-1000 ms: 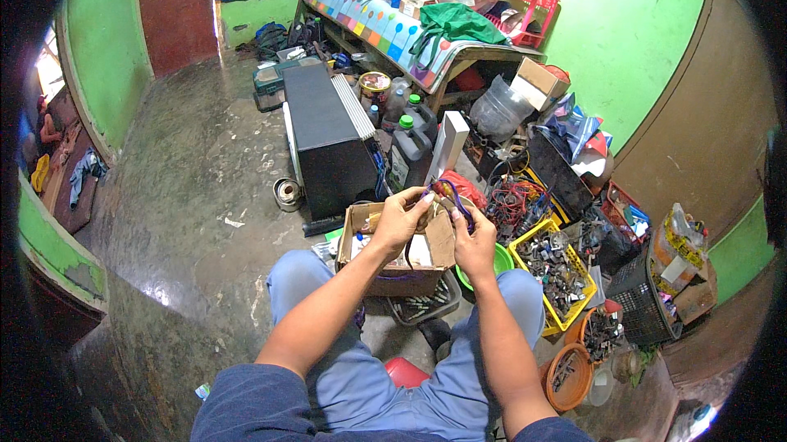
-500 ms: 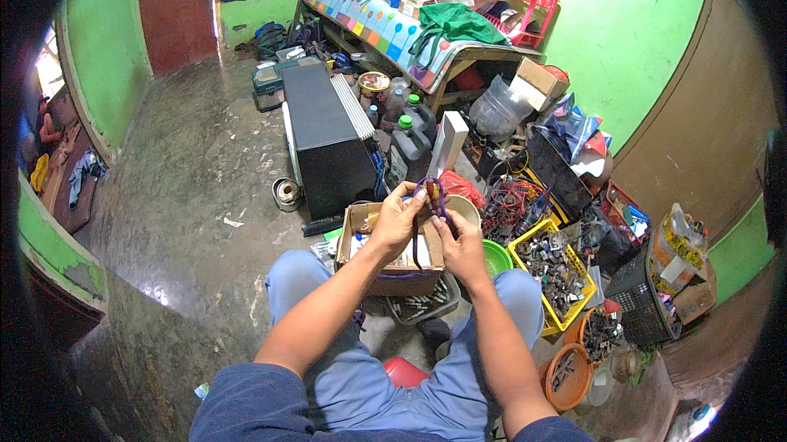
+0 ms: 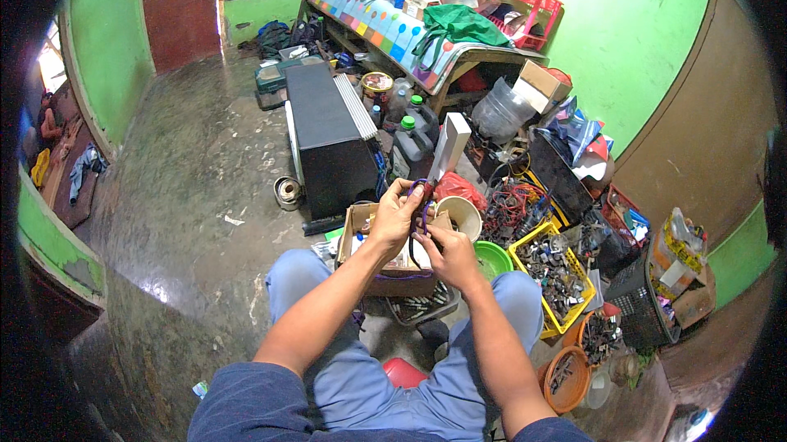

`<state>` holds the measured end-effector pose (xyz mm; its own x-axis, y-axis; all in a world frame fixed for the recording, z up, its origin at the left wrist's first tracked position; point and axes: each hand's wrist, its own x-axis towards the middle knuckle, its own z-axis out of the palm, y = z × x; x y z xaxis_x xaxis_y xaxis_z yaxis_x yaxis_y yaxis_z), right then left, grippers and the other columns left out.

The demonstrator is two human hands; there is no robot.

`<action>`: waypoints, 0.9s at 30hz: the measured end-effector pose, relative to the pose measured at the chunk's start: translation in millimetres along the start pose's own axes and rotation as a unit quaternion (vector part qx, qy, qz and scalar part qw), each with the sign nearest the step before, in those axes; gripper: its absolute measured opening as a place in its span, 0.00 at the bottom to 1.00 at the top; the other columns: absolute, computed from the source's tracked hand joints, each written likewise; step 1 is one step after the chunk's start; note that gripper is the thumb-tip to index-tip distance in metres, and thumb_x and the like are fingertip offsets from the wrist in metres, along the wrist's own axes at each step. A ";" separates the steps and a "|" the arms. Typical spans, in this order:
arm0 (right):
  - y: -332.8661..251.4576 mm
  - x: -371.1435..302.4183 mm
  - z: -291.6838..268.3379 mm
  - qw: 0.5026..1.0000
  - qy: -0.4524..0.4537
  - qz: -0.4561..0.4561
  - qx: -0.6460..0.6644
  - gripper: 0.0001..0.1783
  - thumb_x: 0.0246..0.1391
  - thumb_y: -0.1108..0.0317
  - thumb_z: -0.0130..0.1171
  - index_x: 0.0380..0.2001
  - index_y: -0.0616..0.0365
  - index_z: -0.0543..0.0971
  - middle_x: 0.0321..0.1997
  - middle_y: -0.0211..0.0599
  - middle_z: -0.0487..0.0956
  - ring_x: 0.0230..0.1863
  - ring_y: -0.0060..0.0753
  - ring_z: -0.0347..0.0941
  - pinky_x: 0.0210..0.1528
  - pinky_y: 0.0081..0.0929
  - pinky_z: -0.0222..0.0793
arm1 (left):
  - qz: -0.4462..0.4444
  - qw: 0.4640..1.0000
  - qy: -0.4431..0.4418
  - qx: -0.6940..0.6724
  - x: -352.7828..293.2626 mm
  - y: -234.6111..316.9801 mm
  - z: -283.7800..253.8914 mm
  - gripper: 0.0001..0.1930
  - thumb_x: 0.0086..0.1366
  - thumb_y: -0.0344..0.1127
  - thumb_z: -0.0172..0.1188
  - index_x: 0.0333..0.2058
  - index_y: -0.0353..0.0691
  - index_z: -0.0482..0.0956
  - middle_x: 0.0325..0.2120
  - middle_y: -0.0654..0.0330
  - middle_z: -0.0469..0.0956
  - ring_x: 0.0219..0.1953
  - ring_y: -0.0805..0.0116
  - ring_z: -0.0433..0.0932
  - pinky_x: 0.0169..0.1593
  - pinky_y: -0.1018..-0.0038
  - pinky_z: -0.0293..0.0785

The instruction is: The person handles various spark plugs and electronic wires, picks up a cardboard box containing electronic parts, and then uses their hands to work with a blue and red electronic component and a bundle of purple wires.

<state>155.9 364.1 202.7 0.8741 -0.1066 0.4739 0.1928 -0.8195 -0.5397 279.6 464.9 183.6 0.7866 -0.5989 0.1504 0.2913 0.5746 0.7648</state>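
Knees [image 3: 297, 280] spread | our forearms [image 3: 329, 294] converge ahead | our left hand [image 3: 399, 213] pinches, thumb uppermost | our right hand [image 3: 453, 255] sits lower, just beside it, fingers bent

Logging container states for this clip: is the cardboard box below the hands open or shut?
Open: white contents show inside the cardboard box, though the left hand and forearm hide part of its top.
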 end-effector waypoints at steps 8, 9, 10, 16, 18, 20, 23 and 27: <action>4.6 5.0 -19.8 0.990 0.141 0.014 0.022 0.09 0.58 0.69 0.60 0.31 0.65 0.83 0.29 0.47 0.83 0.30 0.46 0.80 0.36 0.35 0.73 | -0.028 0.998 0.007 0.058 -4.2 9.9 10.2 0.10 0.70 0.37 0.59 0.42 0.39 0.69 0.29 0.62 0.78 0.24 0.77 0.75 0.26 0.80 0.71; 4.9 6.7 -21.1 0.986 0.166 0.010 0.024 0.09 0.58 0.70 0.60 0.30 0.66 0.82 0.29 0.47 0.83 0.29 0.46 0.80 0.35 0.35 0.73 | -0.034 0.997 -0.007 0.063 -4.7 9.5 10.9 0.10 0.70 0.37 0.59 0.42 0.39 0.69 0.28 0.62 0.78 0.24 0.78 0.74 0.26 0.80 0.70; 1.0 6.8 -24.8 0.983 0.176 0.034 0.048 0.07 0.58 0.71 0.60 0.33 0.65 0.82 0.31 0.46 0.82 0.34 0.44 0.80 0.40 0.34 0.73 | -0.041 0.997 -0.021 0.068 -5.4 8.7 11.8 0.10 0.70 0.37 0.59 0.42 0.39 0.69 0.28 0.63 0.77 0.23 0.79 0.73 0.26 0.81 0.69; -5.0 11.0 -29.8 0.979 0.191 0.010 0.071 0.18 0.58 0.69 0.60 0.51 0.61 0.78 0.45 0.45 0.77 0.49 0.42 0.75 0.53 0.35 0.68 | -0.082 0.980 -0.107 0.144 -16.2 18.4 20.7 0.10 0.70 0.37 0.58 0.41 0.38 0.69 0.33 0.62 0.77 0.27 0.81 0.69 0.27 0.82 0.67; -0.9 13.1 -27.3 0.982 0.167 -0.011 0.082 0.18 0.60 0.66 0.59 0.52 0.61 0.78 0.46 0.44 0.78 0.49 0.39 0.75 0.54 0.34 0.68 | -0.074 0.983 -0.087 0.145 -18.0 12.2 22.2 0.10 0.70 0.36 0.58 0.41 0.38 0.69 0.31 0.63 0.77 0.27 0.81 0.69 0.27 0.81 0.66; 3.0 11.5 -25.2 0.982 0.132 0.000 0.133 0.18 0.61 0.66 0.58 0.52 0.61 0.78 0.47 0.45 0.79 0.49 0.38 0.75 0.53 0.33 0.69 | -0.069 0.980 -0.114 0.149 -15.1 8.0 14.7 0.10 0.70 0.36 0.58 0.41 0.38 0.69 0.29 0.65 0.77 0.28 0.81 0.70 0.28 0.81 0.67; 0.4 8.2 -23.9 0.974 0.104 0.046 0.197 0.15 0.63 0.67 0.57 0.50 0.64 0.78 0.47 0.44 0.80 0.48 0.34 0.77 0.52 0.30 0.70 | -0.063 0.968 -0.134 0.201 -13.3 15.2 14.6 0.10 0.70 0.36 0.58 0.41 0.38 0.68 0.27 0.64 0.77 0.28 0.81 0.71 0.29 0.80 0.68; 0.9 7.7 -25.4 0.977 0.102 0.041 0.184 0.13 0.63 0.71 0.57 0.48 0.68 0.79 0.46 0.41 0.81 0.48 0.29 0.77 0.52 0.26 0.71 | -0.082 0.966 -0.157 0.186 -11.4 20.8 8.8 0.09 0.69 0.34 0.58 0.42 0.38 0.68 0.26 0.64 0.76 0.28 0.81 0.72 0.29 0.80 0.68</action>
<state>151.5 348.2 223.5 0.7940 -0.3035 0.5267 0.3053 -0.5500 -0.7773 271.9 478.8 203.3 0.5250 -0.8384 0.1466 0.1366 0.2530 0.9578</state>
